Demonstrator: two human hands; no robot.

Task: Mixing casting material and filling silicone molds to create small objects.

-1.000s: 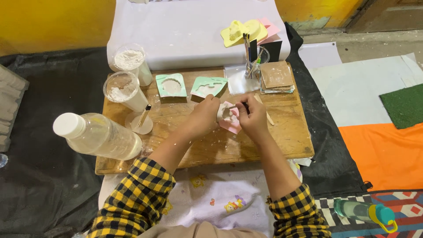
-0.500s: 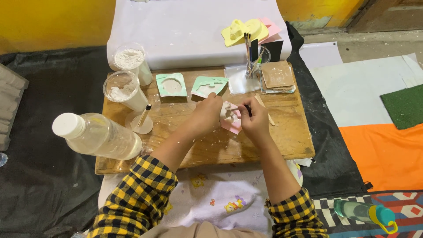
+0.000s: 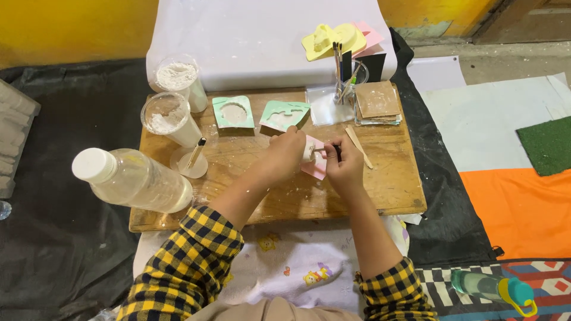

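Nearest lay a clear plastic bottle (image 3: 134, 181) on the wooden counter (image 3: 392, 190). Mid-counter, the left hand (image 3: 285, 153) was closed around a small white cast (image 3: 308, 151) over a pink mould (image 3: 315, 163); the right hand (image 3: 344, 166) pinched a thin dark tool (image 3: 336, 150) against it. Beyond stood two green moulds (image 3: 233, 112) and powder cups (image 3: 166, 116).

I see my right hand (image 3: 345, 169) has shifted its grip on the dark thin tool (image 3: 337, 151), which a second ago stood more upright and now lies tipped toward the small white piece (image 3: 309, 151) under my left hand (image 3: 285, 151).
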